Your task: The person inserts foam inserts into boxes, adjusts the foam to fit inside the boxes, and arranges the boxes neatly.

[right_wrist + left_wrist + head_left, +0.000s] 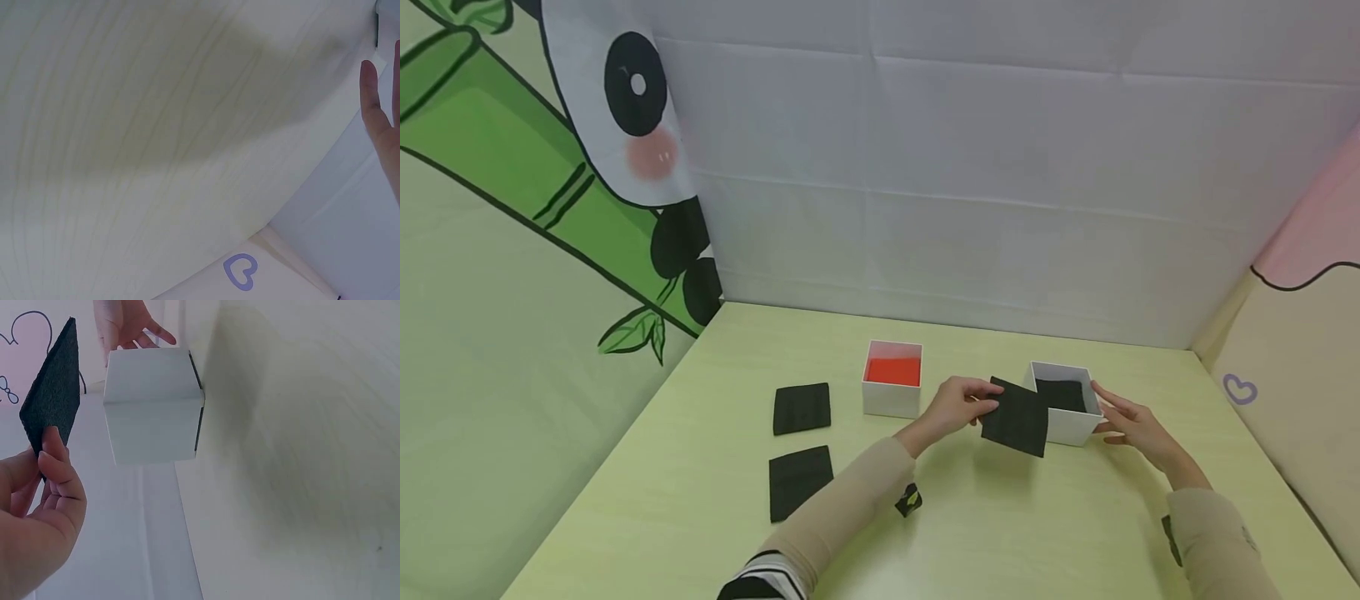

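My left hand [953,407] pinches a thin black square sheet [1018,420] by its left edge, tilted in the air. In the left wrist view the black sheet [55,394] stands on edge between thumb and fingers, apart from the white box. That open-topped white box [1072,428] is just right of the sheet and has black material [1062,395] inside. Against its right side rests my right hand [1141,430], fingers extended and spread. Only part of the right hand [389,137] shows in the right wrist view.
A second white box [891,401] with a red sheet [893,371] inside stands left of my left hand. Two black squares lie farther left, one [802,408] behind the other [799,483], which my left sleeve partly covers. A pale wall [962,208] closes the table's back.
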Available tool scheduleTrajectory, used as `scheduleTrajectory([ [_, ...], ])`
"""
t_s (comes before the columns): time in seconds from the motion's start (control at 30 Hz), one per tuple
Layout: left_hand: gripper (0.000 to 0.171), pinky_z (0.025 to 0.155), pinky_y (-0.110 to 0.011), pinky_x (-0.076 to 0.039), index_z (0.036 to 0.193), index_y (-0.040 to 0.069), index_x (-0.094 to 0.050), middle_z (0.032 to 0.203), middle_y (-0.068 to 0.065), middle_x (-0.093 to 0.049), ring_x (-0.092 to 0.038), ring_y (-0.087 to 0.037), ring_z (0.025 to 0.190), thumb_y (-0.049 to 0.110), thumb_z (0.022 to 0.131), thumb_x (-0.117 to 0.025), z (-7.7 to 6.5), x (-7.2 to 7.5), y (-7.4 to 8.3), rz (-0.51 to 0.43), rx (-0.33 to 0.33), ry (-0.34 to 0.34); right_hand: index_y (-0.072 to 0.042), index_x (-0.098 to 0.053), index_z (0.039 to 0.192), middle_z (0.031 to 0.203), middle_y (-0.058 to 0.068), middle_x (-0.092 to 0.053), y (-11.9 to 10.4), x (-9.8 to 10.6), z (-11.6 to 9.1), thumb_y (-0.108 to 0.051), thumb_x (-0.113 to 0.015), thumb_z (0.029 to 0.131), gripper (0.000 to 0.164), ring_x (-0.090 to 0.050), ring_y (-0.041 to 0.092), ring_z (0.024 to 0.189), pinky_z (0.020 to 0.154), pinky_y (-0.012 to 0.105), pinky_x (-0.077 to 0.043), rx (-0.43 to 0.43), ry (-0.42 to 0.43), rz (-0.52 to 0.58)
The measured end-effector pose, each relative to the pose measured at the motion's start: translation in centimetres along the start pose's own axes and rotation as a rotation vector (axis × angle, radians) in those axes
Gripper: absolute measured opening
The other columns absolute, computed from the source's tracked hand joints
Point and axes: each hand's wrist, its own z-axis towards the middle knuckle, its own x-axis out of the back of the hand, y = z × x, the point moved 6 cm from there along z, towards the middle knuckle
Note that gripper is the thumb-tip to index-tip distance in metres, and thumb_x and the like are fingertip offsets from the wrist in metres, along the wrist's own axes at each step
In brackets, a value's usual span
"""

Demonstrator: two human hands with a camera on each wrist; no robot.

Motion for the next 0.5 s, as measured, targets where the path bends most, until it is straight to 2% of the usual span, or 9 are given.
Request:
scheduleTrajectory([
  [0.17,0.026,0.052,-0.025,-0.046,0.108,0.004,-0.066,0.077,0.001,-0.061,-0.057,-0.034,0.066,0.004,0.082,-0.063,0.6,-0.5,0.7,-0.011,0.011,0.007,-0.007,-0.020,0.140,0.109,-0.023,-0.050,0.0,-0.3,-0.2,-0.020,-0.038,0.097,0.049,-0.061,0.016,0.087,0.074,0.038,-0.047,-0.010,0.003,0.002],
  [0.3,0.025,0.054,-0.029,-0.048,0.107,0.005,-0.066,0.074,0.001,-0.060,-0.058,-0.025,0.060,0.005,0.082,-0.063,1.1,-0.8,1.0,-0.012,0.014,0.020,-0.007,-0.020,0.140,0.109,-0.022,-0.052,0.0,-0.4,-0.4,-0.019,-0.038,0.097,0.048,-0.061,0.014,0.086,0.073,0.038,-0.047,-0.004,0.005,0.013],
  [0.4,0.024,0.052,-0.027,-0.047,0.106,0.006,-0.067,0.072,0.001,-0.060,-0.057,-0.017,0.055,0.005,0.082,-0.063,1.4,-1.1,1.2,-0.002,0.012,0.041,-0.007,-0.020,0.140,0.108,-0.021,-0.053,0.0,-0.6,-0.5,-0.018,-0.038,0.097,0.048,-0.061,0.013,0.086,0.073,0.038,-0.047,-0.001,0.010,0.017],
  [0.5,0.024,0.051,-0.027,-0.047,0.106,0.006,-0.067,0.071,0.001,-0.060,-0.056,-0.016,0.054,0.005,0.082,-0.063,1.7,-1.3,1.3,0.003,0.019,0.055,-0.006,-0.019,0.140,0.111,-0.018,-0.053,0.1,-0.7,-0.6,-0.019,-0.038,0.097,0.048,-0.061,0.014,0.086,0.074,0.039,-0.047,-0.012,0.015,0.011],
])
